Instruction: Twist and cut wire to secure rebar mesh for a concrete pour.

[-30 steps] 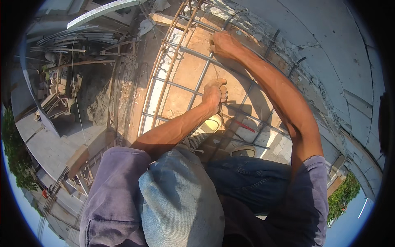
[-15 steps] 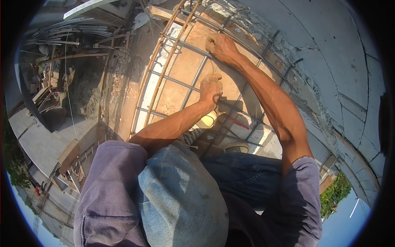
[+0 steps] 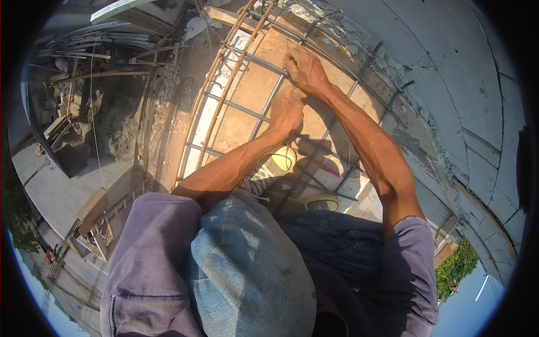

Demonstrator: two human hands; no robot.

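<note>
Bright, hard daylight outdoors, falling from high up. Warm orange glow on the board under the rebar grid [image 3: 269,106], with thin dark bar shadows striped across it. Strong highlights along both forearms and on the knuckles of the left hand [image 3: 286,109] and right hand [image 3: 306,67]. Deep shade below the arms and over the lap. Pale concrete wall [image 3: 466,84] nearly washed out. Heavy fisheye bending: straight bars curved, black rim circling the picture, thin colour fringe at the left edge. Centre sharp; edges softer and smeared.

Rusty rebar grid [image 3: 264,112], laid flat, thin tie wire [image 3: 289,154] hanging
</note>
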